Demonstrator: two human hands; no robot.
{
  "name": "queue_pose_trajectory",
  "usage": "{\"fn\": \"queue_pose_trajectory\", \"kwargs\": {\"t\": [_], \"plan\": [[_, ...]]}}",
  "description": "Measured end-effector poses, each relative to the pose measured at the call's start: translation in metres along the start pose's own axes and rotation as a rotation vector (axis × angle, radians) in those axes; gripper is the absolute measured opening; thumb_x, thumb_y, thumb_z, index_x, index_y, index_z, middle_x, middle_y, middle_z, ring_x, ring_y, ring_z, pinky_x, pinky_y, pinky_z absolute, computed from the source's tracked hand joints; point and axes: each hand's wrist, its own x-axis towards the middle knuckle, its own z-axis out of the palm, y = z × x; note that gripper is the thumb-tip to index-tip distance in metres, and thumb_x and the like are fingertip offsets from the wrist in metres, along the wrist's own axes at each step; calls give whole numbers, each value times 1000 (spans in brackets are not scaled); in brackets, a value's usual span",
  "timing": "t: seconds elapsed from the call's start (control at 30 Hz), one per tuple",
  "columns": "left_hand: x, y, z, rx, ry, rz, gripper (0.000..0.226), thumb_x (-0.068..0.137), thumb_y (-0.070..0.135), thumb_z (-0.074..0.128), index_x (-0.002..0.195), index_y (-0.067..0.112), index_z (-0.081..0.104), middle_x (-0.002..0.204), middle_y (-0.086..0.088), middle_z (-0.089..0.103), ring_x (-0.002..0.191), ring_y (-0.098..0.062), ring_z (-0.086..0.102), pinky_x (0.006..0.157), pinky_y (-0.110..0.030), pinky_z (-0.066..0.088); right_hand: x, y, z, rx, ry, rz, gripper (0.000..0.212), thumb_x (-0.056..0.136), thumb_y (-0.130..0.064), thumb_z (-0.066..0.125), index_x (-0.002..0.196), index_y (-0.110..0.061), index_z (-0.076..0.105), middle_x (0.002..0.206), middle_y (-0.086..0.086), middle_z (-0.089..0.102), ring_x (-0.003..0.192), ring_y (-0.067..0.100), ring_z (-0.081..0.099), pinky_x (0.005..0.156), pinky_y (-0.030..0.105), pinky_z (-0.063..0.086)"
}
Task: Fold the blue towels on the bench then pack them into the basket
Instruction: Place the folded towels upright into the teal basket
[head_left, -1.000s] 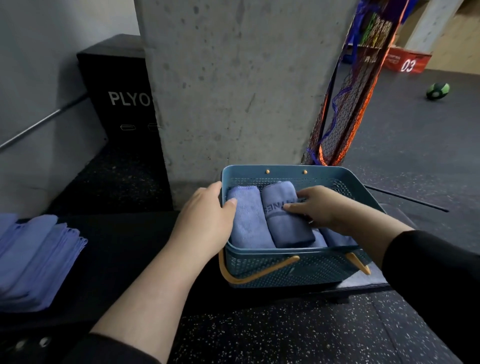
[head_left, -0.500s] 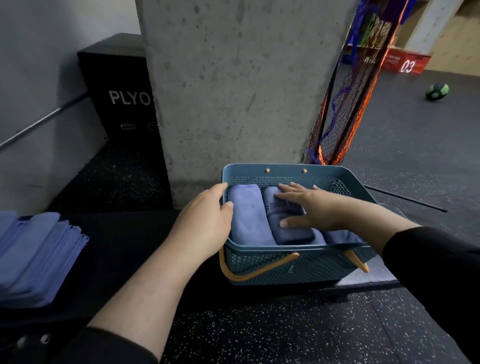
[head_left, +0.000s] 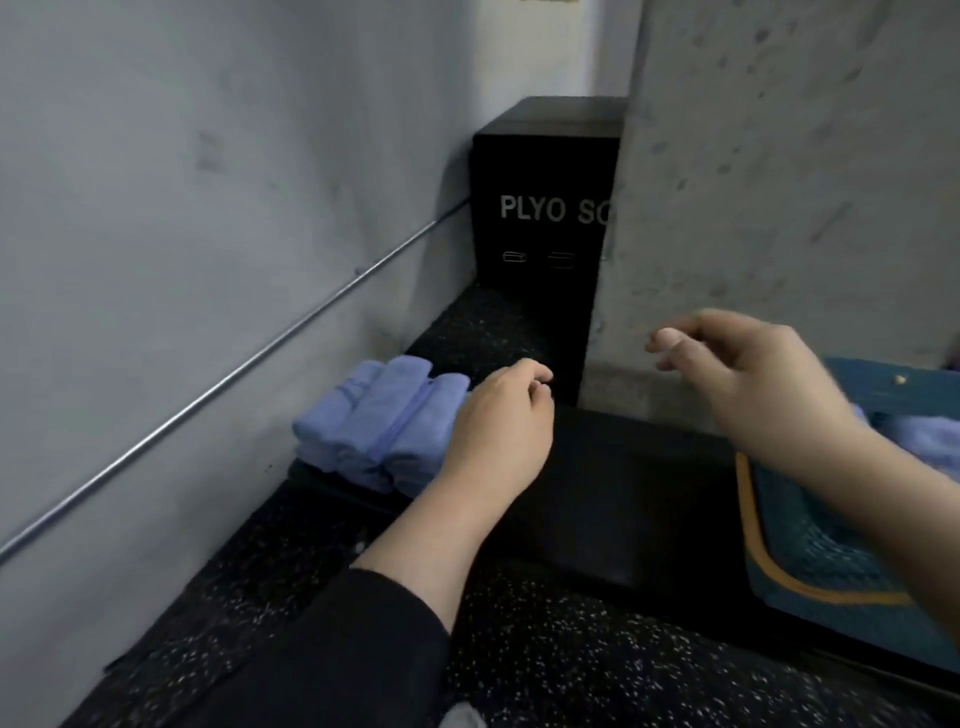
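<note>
Basket (head_left: 852, 561) cut off, right edge

Both hands hover empty, left hand (head_left: 498, 415) and right hand (head_left: 748, 374) loosely curled.

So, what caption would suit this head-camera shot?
Both empty hands, left and right, reach from basket toward blue towels.

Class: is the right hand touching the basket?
Apart. The head view shows the right hand raised, fingers loose, left of the basket, with the concrete pillar showing behind it.
</note>
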Motion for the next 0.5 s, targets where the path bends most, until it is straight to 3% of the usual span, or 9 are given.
{"fn": "queue_pose_trajectory", "kwargs": {"t": [0.07, 0.17, 0.3, 0.5], "plan": [[-1, -28, -19, -1, 39, -65, 22, 104, 29, 49, 120, 29, 64, 97, 5, 69, 89, -15, 64, 70, -28, 44, 4, -10, 38, 19, -67, 36, 17, 98, -41, 57, 90, -31, 69, 72, -3, 67, 56, 4, 55, 52, 16, 41], [0, -66, -46, 9, 121, -169, 19, 103, 32, 50, 111, 29, 67, 87, 8, 68, 89, -13, 63, 74, -25, 40, 10, -12, 98, 84, -162, 114, 15, 95, -41, 63, 100, -29, 70, 80, -9, 71, 68, -1, 62, 68, 20, 48], [-2, -102, -66, 52, 159, -216, 23, 104, 24, 51, 112, 12, 69, 103, -8, 73, 98, -24, 65, 86, -33, 45, 17, -9, 166, 205, -276, 281, 35, 92, -47, 65, 118, -24, 68, 95, -10, 72, 90, 11, 69, 88, 43, 58], [9, -139, -65, 169, 153, -174, 34, 104, 23, 50, 134, 12, 62, 129, -10, 64, 117, -27, 59, 95, -33, 41, 32, -11, 226, 302, -312, 461, 59, 90, -48, 67, 139, -16, 56, 124, -1, 64, 108, 17, 63, 98, 44, 54]]}}
